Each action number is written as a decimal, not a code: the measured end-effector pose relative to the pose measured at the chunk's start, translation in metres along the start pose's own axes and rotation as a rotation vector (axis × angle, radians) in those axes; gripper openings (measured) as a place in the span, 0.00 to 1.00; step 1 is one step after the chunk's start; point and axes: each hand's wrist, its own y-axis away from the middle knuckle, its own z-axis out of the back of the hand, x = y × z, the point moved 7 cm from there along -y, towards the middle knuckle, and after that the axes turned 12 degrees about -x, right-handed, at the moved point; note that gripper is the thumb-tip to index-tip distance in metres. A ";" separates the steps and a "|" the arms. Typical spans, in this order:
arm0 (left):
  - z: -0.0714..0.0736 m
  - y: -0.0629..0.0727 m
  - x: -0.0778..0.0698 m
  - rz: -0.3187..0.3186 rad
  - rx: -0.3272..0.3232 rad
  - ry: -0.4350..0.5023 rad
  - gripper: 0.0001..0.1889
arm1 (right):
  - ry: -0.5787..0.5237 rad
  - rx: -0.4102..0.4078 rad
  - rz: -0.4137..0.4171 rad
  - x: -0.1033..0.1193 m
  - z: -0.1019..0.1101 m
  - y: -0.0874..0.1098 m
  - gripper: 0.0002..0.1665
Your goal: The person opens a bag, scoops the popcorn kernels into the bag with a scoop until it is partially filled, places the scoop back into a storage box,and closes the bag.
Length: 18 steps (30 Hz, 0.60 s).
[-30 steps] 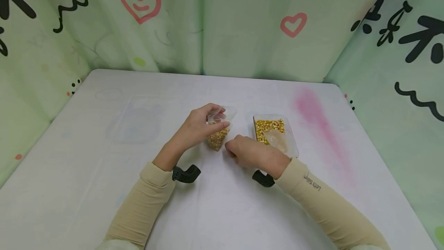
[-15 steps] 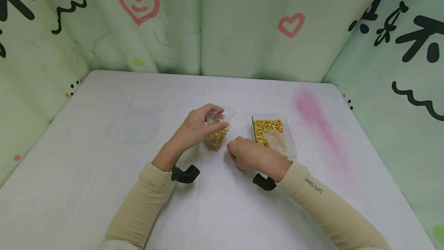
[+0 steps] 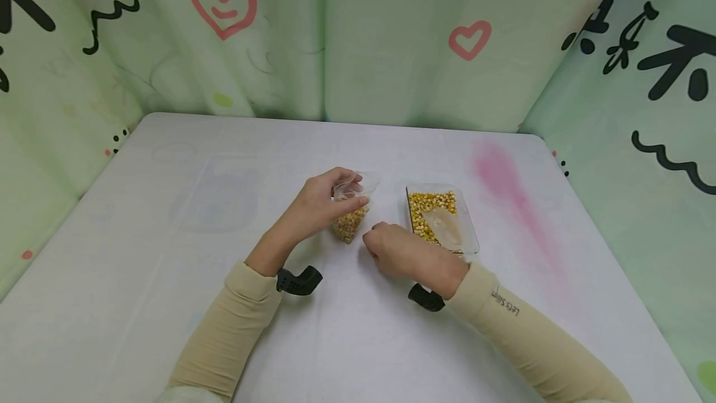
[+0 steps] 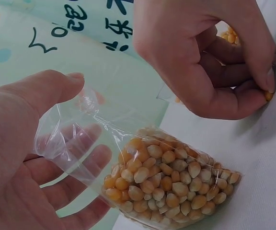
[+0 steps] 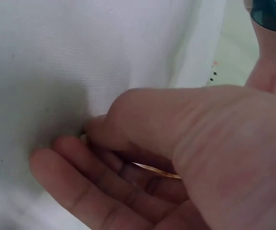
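Observation:
My left hand (image 3: pixel 330 201) holds the open top of a clear plastic bag (image 4: pixel 61 139), thumb on the near side and fingers behind the film. Yellow and pale corn kernels (image 4: pixel 166 177) fill the lower part of the bag, which stands on the white table. Just right of it, my right hand (image 3: pixel 397 250) is low over the cloth. In the left wrist view, its thumb and forefinger pinch a single corn kernel (image 4: pixel 269 96) close to the table; in the right wrist view the fingers mostly hide that kernel.
Beside the right hand stands a clear plastic box (image 3: pixel 470 222) of yellow kernels, with a pale, translucent flat piece (image 3: pixel 444 226) lying on them. A white cloth covers the table (image 3: pixel 196 303). Green printed curtains (image 3: pixel 386 42) enclose its back and sides.
My right hand has shifted slightly beside the bag, first right, then back left. The left hand and the bag have stayed practically still.

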 end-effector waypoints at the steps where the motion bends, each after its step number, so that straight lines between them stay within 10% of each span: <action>1: 0.000 0.000 0.000 0.003 -0.001 0.000 0.25 | 0.007 -0.005 -0.002 0.000 -0.001 0.000 0.09; 18: 0.001 0.001 -0.001 0.008 0.006 0.008 0.25 | -0.012 -0.030 -0.061 -0.006 0.000 -0.006 0.07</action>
